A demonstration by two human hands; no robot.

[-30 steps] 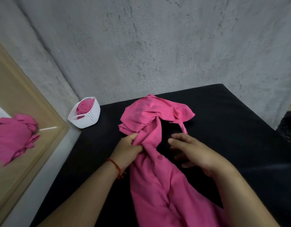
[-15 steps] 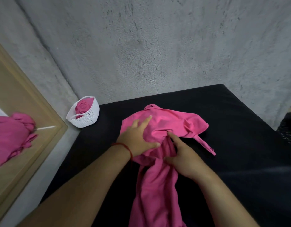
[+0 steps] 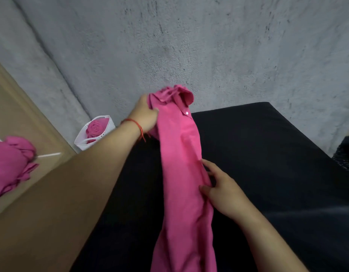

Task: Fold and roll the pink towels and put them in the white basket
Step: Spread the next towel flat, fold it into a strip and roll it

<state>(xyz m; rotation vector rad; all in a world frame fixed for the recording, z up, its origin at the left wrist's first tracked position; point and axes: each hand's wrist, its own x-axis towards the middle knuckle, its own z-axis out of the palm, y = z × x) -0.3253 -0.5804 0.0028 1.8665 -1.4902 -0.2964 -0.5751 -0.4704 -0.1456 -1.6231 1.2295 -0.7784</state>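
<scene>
Head view: left hand (image 3: 145,117) grips towel (image 3: 179,163) above, right hand (image 3: 223,191) below.

Black surface (image 3: 267,154) against rough grey wall (image 3: 189,46), wood-framed mirror (image 3: 22,118) beside its left edge

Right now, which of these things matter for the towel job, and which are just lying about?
Job: pink towel, gripped by left hand and right hand; white basket; rolled towel inside it.
Lying about: wood-framed mirror; black tabletop; grey wall.
</scene>
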